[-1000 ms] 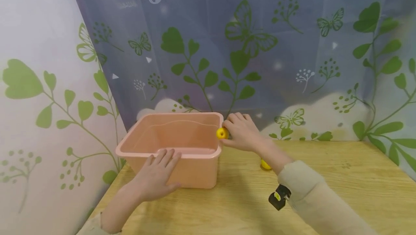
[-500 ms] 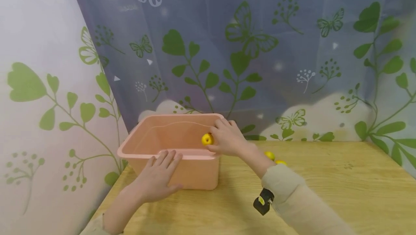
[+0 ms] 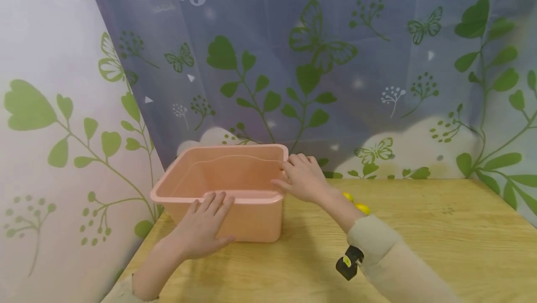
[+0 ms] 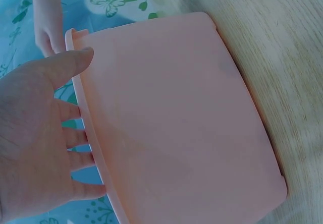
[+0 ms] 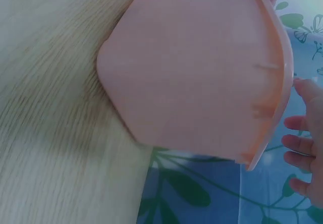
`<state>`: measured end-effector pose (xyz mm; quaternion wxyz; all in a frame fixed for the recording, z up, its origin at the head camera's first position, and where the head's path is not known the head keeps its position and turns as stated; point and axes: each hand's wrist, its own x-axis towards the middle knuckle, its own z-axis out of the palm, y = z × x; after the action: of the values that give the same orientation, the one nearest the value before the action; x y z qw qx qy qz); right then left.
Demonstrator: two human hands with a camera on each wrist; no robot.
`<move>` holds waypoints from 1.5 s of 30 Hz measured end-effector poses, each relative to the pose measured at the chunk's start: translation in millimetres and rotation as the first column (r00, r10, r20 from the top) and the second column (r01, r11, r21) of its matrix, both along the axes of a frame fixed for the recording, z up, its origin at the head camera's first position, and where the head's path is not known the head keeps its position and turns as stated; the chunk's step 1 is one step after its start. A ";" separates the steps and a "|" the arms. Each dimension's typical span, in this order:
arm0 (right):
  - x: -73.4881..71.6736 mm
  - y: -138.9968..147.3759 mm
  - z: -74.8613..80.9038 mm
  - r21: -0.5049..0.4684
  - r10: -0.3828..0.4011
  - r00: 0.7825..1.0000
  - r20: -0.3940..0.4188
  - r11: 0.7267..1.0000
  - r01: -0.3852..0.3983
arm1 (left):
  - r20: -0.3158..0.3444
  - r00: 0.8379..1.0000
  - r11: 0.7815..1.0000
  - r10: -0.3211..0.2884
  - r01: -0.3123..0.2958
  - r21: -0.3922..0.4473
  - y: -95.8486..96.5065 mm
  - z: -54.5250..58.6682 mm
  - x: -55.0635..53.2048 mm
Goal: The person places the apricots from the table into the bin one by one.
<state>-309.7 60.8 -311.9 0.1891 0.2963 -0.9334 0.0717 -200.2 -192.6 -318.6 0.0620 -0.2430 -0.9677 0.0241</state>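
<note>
A pink plastic tub (image 3: 258, 221) stands on the wooden table. My left hand (image 3: 199, 233) rests on its front rim with spread, fairly straight fingers. In the left wrist view those fingers (image 4: 78, 138) reach over the rim, and the thumb lies against the outer wall. My right hand (image 3: 306, 179) is at the tub's right rim and holds nothing. In the right wrist view its fingers (image 5: 299, 144) are loosely spread beside the rim. Two small yellow fruits (image 3: 361, 209) lie on the table behind the right forearm, partly covered by it. The front wall hides part of the tub's floor.
The wooden table (image 3: 419, 237) extends to the right of the tub. A blue-grey cloth (image 3: 260, 23) printed with leaves and butterflies hangs behind it, and a pale printed cloth (image 3: 63, 163) hangs on the left. A black device (image 3: 349, 263) is strapped at the right wrist.
My right hand carried a yellow apple-like fruit left over the tub's right rim, let go of it, and moved back right to the rim. The left hand has stayed in place.
</note>
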 end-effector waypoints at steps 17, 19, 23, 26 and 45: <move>-7.5 67.7 -43.3 -0.089 -0.029 0.999 0.023 0.996 0.031 | -0.023 1.000 1.000 -0.001 0.001 0.002 -2.8 -1.3 1.2; -8.7 75.7 -49.3 -0.080 -0.045 0.998 0.037 0.996 0.048 | -0.022 1.000 1.000 0.002 -0.002 0.002 -3.4 -1.2 1.0; -12.5 92.6 -62.7 -0.071 -0.077 0.995 0.064 0.994 0.082 | -0.023 1.000 1.000 0.001 -0.001 0.000 -4.2 -1.8 0.6; -15.4 105.4 -74.4 -0.068 -0.108 0.992 0.071 0.991 0.112 | -0.026 1.000 1.000 -0.002 0.003 0.007 -3.8 -2.1 1.1; -22.4 140.6 -117.1 0.021 -0.175 0.984 0.037 0.984 0.174 | -0.035 0.999 1.000 -0.012 0.012 0.006 -1.8 -3.6 -0.4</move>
<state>-332.1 201.5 -429.0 0.1738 0.2136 -0.9599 0.0521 -200.6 -194.5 -322.1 0.0798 -0.2482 -0.9651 0.0247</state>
